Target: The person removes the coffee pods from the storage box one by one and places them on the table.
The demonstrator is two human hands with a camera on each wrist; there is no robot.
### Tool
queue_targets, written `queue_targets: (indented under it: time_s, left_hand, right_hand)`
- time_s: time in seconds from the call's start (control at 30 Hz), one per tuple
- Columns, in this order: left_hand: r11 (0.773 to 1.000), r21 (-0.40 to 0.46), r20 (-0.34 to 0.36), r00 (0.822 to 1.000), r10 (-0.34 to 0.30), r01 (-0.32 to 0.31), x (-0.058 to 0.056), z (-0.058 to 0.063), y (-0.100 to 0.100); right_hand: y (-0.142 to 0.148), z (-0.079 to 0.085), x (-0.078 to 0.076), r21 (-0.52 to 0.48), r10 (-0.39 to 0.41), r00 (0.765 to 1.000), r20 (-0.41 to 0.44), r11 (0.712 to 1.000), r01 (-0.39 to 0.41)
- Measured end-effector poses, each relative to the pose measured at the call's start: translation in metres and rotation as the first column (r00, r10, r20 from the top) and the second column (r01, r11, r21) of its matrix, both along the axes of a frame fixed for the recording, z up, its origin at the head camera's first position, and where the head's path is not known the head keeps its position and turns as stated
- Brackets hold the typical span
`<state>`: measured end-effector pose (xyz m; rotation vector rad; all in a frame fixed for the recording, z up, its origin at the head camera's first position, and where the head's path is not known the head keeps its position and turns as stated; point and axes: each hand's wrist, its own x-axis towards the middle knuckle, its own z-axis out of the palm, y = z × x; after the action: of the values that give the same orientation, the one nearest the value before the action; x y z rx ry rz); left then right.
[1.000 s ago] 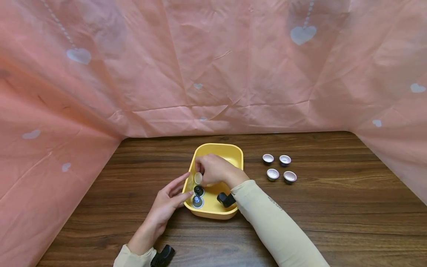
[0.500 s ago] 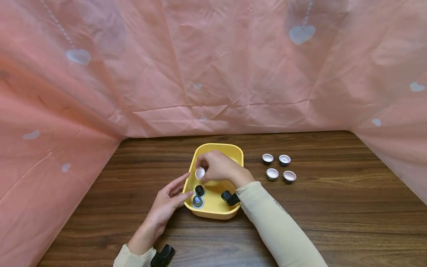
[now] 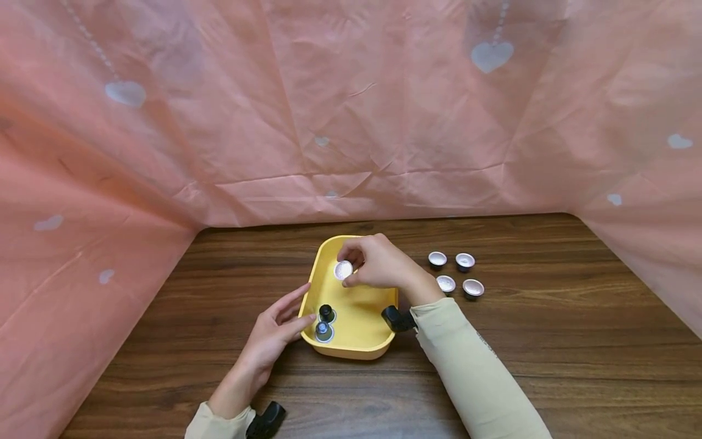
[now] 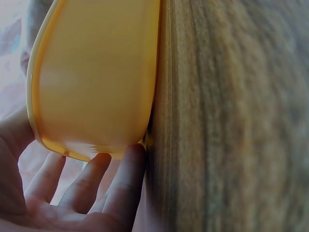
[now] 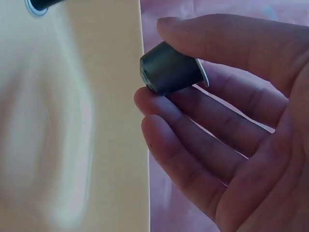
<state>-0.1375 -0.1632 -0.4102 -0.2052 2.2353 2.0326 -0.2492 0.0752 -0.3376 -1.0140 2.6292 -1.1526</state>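
Note:
My right hand [image 3: 381,262] pinches a coffee capsule [image 3: 343,270] between thumb and fingers, over the far part of a yellow bin [image 3: 351,352]. Its pale round lid shows in the head view; in the right wrist view the capsule [image 5: 171,70] has a dark green body. Two more capsules stand lid-down in the bin's near left corner, a black capsule [image 3: 326,313] and a silver-grey capsule [image 3: 323,331]. At the bin's left side my left hand [image 3: 269,338] holds the rim, thumb over the edge. Its fingertips [image 4: 100,159] press the outer wall.
To the right of the bin, several capsules stand lid-up on the wooden table [image 3: 548,341], among them a far-left capsule [image 3: 437,260] and a near-right capsule [image 3: 473,288]. Pink cloth [image 3: 351,122] with pale hearts hangs behind and at both sides.
My right hand has lifted the capsule from the bin's left side and carried it right and toward the far end. The left hand stays on the rim.

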Motion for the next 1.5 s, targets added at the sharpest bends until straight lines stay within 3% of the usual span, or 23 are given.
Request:
queue_targets:
  time_s: [0.33,0.5,0.93,1.5]
  left_hand:
    - [1.0,-0.021,0.011,1.0,-0.01,0.01,0.002,0.001,-0.001]
    - [1.0,-0.028,0.014,1.0,-0.011,0.011,0.001,0.003,-0.002]
    - [0.999,-0.034,0.017,1.0,-0.013,0.014,0.003,0.003,-0.005]
    - [0.999,-0.031,0.018,1.0,-0.015,0.016,0.005,0.004,-0.006]
  right_hand:
    - [0.045,0.0,0.004,-0.106,-0.116,0.992,0.041,0.987,0.12]
    - [0.058,0.0,0.003,-0.141,-0.133,0.988,0.077,0.98,0.143]
    - [0.08,-0.005,-0.001,-0.117,-0.186,0.981,0.063,0.974,0.192]
    - [0.159,-0.013,0.002,0.004,-0.347,0.937,0.04,0.938,0.347]
